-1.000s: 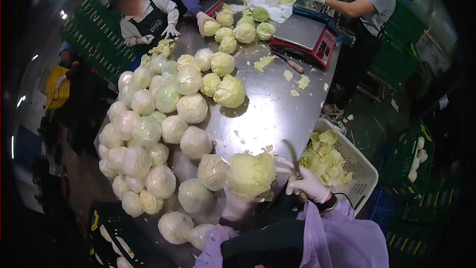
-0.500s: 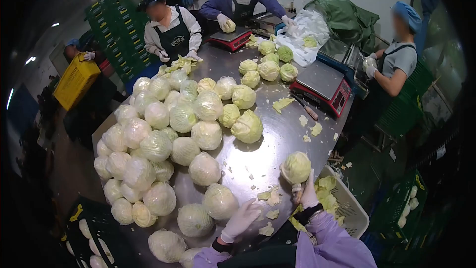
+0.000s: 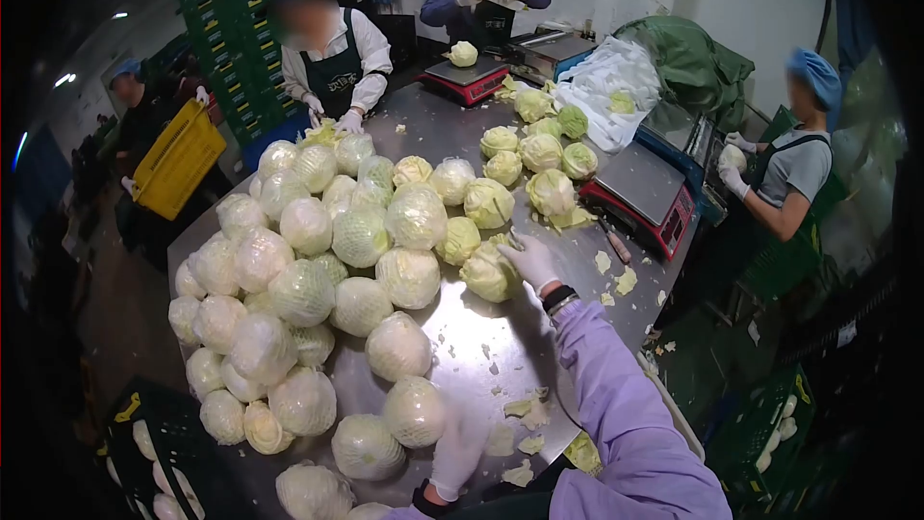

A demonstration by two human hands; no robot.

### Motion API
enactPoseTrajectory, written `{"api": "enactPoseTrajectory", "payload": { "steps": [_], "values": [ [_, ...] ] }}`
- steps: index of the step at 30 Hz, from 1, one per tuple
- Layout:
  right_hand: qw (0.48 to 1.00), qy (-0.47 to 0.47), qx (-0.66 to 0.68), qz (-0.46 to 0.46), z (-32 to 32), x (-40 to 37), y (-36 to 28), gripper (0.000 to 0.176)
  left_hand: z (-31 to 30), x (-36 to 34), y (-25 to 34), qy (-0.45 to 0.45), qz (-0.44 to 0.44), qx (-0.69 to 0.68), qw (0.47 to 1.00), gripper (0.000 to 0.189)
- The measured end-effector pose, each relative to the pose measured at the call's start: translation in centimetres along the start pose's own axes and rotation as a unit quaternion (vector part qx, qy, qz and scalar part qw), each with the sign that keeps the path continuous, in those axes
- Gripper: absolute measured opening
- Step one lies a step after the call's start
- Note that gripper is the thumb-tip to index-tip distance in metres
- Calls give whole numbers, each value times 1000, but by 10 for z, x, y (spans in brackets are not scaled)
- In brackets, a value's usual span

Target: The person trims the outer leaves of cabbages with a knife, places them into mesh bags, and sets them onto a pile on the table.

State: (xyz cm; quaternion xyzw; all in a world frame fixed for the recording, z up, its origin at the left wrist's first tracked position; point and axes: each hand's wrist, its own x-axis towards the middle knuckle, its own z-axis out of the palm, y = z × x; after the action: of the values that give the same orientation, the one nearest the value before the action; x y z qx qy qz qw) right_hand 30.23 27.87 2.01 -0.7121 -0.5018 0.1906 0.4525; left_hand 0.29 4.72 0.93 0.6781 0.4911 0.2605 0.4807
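My right hand (image 3: 527, 260), in a white glove, reaches far over the table. Its fingers curl over the upper right side of an unwrapped green cabbage (image 3: 487, 275), which still rests on the metal. Nearer my body, my left hand (image 3: 459, 448), also gloved, is smeared by motion, so its fingers do not show clearly. It is close beside a cabbage wrapped in clear film (image 3: 415, 412). Left of both hands lies a large heap of wrapped cabbages (image 3: 265, 347). More bare cabbages (image 3: 541, 151) sit beyond my right hand.
A red scale (image 3: 640, 195) and a knife (image 3: 614, 242) lie to the right. Leaf scraps (image 3: 527, 411) litter the metal table (image 3: 462, 327). Several co-workers stand around it, one carrying a yellow crate (image 3: 180, 159). Green crates (image 3: 760, 424) stand at lower right.
My right hand has let go of the cabbage it held near me, which now appears by the scale, and reached forward onto another. My left hand has shifted slightly, blurred. The yellow crate has moved right.
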Motion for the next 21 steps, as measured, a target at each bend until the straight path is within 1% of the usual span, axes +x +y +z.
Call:
{"api": "enactPoseTrajectory", "payload": {
  "steps": [1, 2, 3, 4, 5, 6, 8, 10, 11, 12, 14, 15, 16, 18, 19, 20, 21],
  "values": [
    [995, 2, -101, -25, 4, 6, 0, 53, 1, -2, 3, 22, -5, 3, 1000, 77],
    [995, 1, -101, -24, 5, 7, 2, 53, 1, -5, 5, 42, -11, 6, 999, 75],
    [994, -35, -101, -10, 5, 7, 4, 55, -1, -8, 5, 42, -13, 4, 999, 75],
    [992, -70, -101, 4, 5, 5, 9, 57, -6, -12, 1, 54, -41, 11, 998, 72],
    [997, -36, -73, -18, 1, -6, 7, 55, -10, -16, -2, 66, -70, 17, 995, 69],
    [996, -39, -77, -19, -5, -20, 5, 55, -12, -20, -2, 141, -32, 21, 989, 57],
    [998, -53, -38, -12, -18, -53, 6, 56, -28, -30, -9, 185, -19, -2, 983, 57],
    [993, -95, -28, 71, -35, -86, 12, 61, -49, -34, -13, 265, -31, 0, 964, 56],
    [990, -107, 29, 84, -42, -101, 17, 74, -55, -34, -17, 317, -87, -127, 936, 55],
    [989, -118, 25, 89, -44, -112, 17, 74, -65, -33, 0, 312, -78, -78, 944, 57],
    [992, -72, 44, 96, -43, -134, 17, 90, -60, -29, 1, 230, -63, -108, 965, 62],
    [991, -79, 46, 99, -42, -140, 17, 90, -55, -25, 12, 183, -19, -72, 980, 62],
    [987, -110, 75, 89, -40, -144, 16, 93, -47, -20, 25, 134, 26, -35, 990, 63],
    [974, -167, 134, 70, -37, -154, 15, 98, -26, 0, 17, 67, 46, -99, 992, 63],
    [979, -160, 108, 65, -36, -157, 26, 91, -17, 7, 10, 63, 40, -97, 992, 63],
    [979, -159, 108, 70, -36, -163, 31, 91, -7, 16, 4, 48, -9, -149, 988, 65],
    [969, -158, 169, 86, -38, -165, 34, 88, 0, 26, -2, 33, -54, -202, 977, 66]
  ]
}}
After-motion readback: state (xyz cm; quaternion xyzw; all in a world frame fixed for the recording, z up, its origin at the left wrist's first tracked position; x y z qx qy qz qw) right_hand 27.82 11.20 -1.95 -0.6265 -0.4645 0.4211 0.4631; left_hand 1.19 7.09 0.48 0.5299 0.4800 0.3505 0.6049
